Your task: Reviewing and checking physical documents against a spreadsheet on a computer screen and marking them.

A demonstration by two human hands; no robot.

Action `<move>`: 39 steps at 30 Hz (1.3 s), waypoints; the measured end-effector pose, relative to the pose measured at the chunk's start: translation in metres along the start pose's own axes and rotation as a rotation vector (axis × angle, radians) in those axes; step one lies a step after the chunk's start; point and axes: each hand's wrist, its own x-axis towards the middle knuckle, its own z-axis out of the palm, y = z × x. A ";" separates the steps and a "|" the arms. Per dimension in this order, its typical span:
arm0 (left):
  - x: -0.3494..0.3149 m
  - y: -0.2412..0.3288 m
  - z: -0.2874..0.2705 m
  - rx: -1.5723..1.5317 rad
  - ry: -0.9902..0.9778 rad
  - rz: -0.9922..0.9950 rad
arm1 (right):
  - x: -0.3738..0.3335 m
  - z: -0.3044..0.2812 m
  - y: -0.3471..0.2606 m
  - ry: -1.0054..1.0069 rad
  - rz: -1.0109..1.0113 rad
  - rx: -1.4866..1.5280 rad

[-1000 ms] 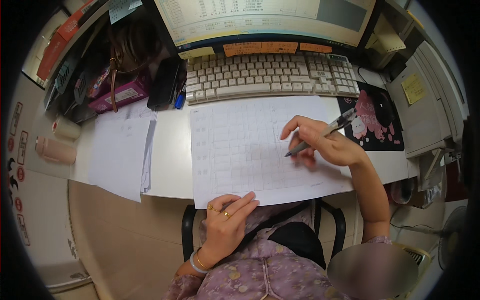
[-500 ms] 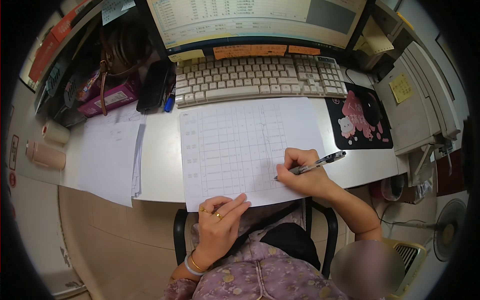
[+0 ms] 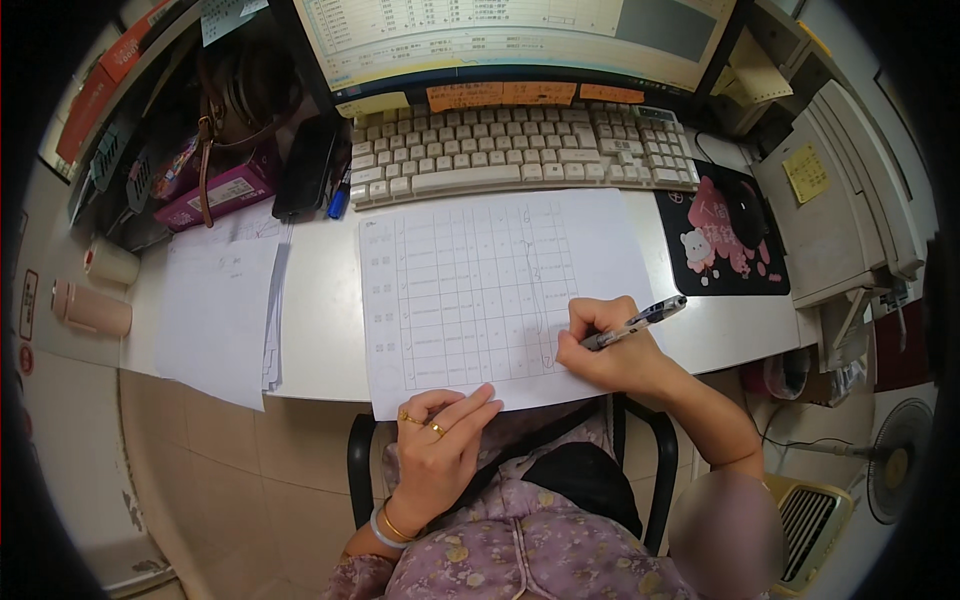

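A white sheet with a printed table (image 3: 460, 300) lies on the desk in front of me, with pen marks running down its right columns. My right hand (image 3: 612, 345) rests on the sheet's lower right part, its fingers closed round a pen (image 3: 655, 313) with a patterned barrel. The pen's tip is hidden behind the fingers, close to the last rows. At the lower edge of the sheet my left hand (image 3: 445, 435) lies with its fingertips on the paper. Its fingers are stretched out, and two of them wear gold rings.
A beige keyboard (image 3: 500, 155) stands beyond the sheet, under a monitor (image 3: 520, 40). On the right are a mouse (image 3: 745, 215) on a black pad (image 3: 700, 270) and a printer (image 3: 835, 190). Left lie a paper stack (image 3: 215, 320), a black phone (image 3: 305, 170) and a pink bottle (image 3: 92, 308).
Fresh pen strokes show near the bottom row of the table, beside my right hand. The pen has tilted slightly. My left hand has stayed in nearly the same place.
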 end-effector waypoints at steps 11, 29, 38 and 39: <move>0.001 -0.001 0.001 -0.001 0.007 0.008 | -0.002 -0.003 0.008 0.118 0.068 0.326; 0.015 0.008 -0.007 0.196 -0.137 -0.002 | -0.008 -0.003 -0.005 -0.027 0.089 0.219; 0.015 0.003 -0.007 0.208 -0.124 -0.009 | -0.001 0.002 -0.005 0.110 -0.122 0.104; 0.016 0.003 -0.008 0.201 -0.126 -0.011 | -0.001 0.001 -0.008 0.082 -0.060 0.128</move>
